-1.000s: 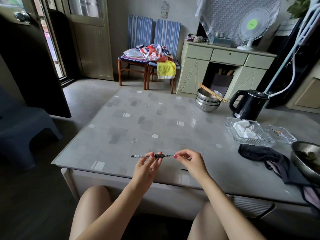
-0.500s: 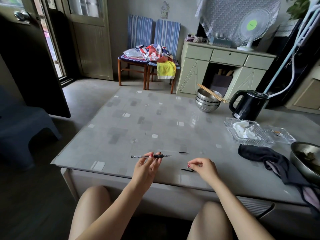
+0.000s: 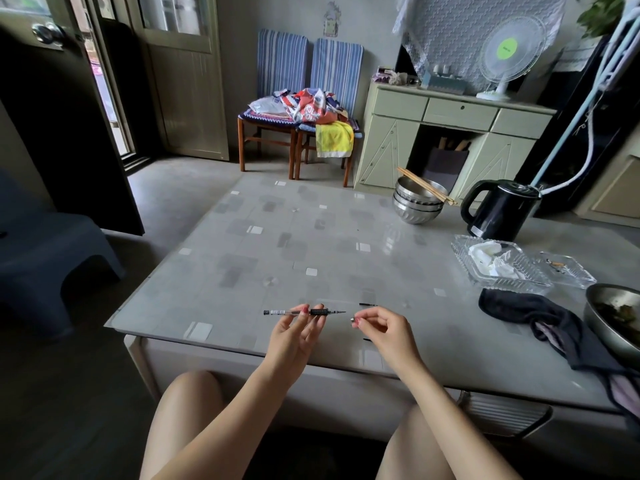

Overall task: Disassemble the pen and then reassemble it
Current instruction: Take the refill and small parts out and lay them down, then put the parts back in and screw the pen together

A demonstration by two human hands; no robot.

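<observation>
My left hand [image 3: 298, 332] holds the pen [image 3: 304, 312] level above the near edge of the table [image 3: 311, 251]. The pen has a clear barrel, a black ribbed grip and its writing point aimed right. My right hand [image 3: 384, 329] hovers just right of that point, thumb and forefinger pinched on a small silvery pen tip piece [image 3: 353, 319]. A thin dark pen part [image 3: 367, 304] lies on the glass behind the right hand. Another dark part [image 3: 367, 339] peeks out beneath that hand.
Stacked steel bowls [image 3: 417, 206] with chopsticks and a black kettle [image 3: 502, 211] stand at the far right. Glass dishes [image 3: 498, 263], a dark cloth [image 3: 540, 317] and a metal bowl [image 3: 613, 317] crowd the right side. A blue stool [image 3: 41, 251] sits left of the table.
My right hand went down to the table by the dark part, then rose again toward the pen point with a small silvery piece pinched in it. The left hand kept the pen still.
</observation>
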